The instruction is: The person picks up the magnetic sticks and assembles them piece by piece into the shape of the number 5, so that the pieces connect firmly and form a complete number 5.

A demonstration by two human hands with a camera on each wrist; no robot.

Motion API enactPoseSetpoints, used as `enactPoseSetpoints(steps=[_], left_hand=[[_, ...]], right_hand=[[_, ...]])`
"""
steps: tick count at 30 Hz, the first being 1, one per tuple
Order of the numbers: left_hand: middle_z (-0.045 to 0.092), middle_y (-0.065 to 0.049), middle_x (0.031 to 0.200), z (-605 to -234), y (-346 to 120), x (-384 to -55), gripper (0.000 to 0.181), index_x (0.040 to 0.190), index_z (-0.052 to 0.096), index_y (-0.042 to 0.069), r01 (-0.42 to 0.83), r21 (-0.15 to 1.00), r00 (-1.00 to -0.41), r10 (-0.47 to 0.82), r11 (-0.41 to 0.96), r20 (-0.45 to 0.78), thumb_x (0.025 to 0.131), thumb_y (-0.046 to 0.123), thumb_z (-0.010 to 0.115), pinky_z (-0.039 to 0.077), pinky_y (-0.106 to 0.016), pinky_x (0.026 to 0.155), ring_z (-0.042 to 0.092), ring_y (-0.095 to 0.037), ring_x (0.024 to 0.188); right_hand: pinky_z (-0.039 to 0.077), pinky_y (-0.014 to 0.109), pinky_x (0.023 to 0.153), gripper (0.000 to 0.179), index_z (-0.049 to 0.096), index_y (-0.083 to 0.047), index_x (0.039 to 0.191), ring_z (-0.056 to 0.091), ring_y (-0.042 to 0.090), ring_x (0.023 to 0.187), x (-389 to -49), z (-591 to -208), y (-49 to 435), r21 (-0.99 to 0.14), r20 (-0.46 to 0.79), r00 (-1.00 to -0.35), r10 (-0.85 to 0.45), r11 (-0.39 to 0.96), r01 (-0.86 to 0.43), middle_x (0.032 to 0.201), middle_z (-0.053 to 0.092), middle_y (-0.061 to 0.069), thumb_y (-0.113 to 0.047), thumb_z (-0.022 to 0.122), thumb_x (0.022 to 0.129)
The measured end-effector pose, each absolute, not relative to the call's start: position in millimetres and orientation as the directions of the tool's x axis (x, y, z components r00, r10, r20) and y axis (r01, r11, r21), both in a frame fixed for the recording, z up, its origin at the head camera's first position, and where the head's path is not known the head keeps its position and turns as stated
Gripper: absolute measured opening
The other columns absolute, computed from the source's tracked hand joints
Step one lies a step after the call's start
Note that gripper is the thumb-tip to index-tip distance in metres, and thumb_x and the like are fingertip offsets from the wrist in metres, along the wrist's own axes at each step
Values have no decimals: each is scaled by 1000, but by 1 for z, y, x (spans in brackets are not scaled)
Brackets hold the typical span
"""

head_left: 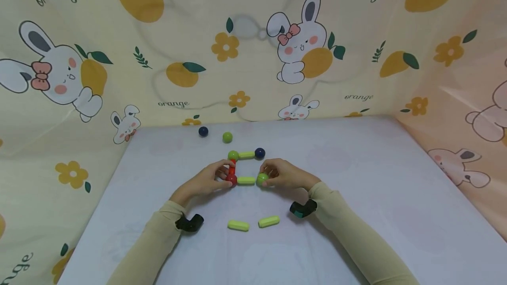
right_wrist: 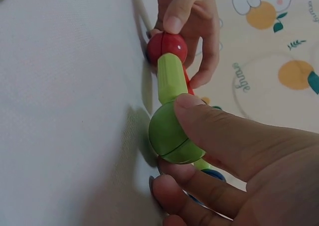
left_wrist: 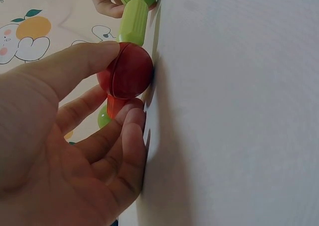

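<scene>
A red ball (head_left: 231, 180) sits in my left hand (head_left: 205, 180), gripped between the thumb and curled fingers. From it a red rod (head_left: 232, 167) runs back to a green ball (head_left: 233, 155), and a yellow-green rod (head_left: 246, 180) points right. At that rod's right end my right hand (head_left: 286, 174) pinches another green ball (head_left: 262, 179); in the right wrist view the thumb presses on this green ball (right_wrist: 175, 134), right at the rod's end. A second yellow-green rod (head_left: 247, 155) joins the back green ball to a dark blue ball (head_left: 259, 153).
Two loose yellow-green rods, one on the left (head_left: 238, 225) and one on the right (head_left: 269, 221), lie nearer the front of the white table (head_left: 356, 166). Behind the joined pieces are a loose dark blue ball (head_left: 203, 131) and a loose green ball (head_left: 227, 137). A printed cloth (head_left: 253, 47) hangs behind.
</scene>
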State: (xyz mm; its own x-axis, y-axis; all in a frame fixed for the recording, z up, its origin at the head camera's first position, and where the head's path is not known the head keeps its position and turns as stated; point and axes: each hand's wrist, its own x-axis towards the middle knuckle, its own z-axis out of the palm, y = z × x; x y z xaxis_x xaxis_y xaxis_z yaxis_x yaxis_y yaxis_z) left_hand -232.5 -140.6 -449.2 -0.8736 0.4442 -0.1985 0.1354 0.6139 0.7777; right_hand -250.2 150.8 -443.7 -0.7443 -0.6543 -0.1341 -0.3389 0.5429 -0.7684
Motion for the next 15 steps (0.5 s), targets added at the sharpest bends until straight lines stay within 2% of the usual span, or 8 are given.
enactPoseSetpoints(steps=[15], left_hand=[[63,-12,126,-453,-142,-235,53,141,51,16,142,778,-869,453,612,-198,93,16,73,52,-40,97,60,-25,115]], right_hand=[[54,37,94,25,65,-8,110,64,19,99,-249,-442,148,-766,-137,-754,-642,552,-330,107,71,7,-19,76,91]])
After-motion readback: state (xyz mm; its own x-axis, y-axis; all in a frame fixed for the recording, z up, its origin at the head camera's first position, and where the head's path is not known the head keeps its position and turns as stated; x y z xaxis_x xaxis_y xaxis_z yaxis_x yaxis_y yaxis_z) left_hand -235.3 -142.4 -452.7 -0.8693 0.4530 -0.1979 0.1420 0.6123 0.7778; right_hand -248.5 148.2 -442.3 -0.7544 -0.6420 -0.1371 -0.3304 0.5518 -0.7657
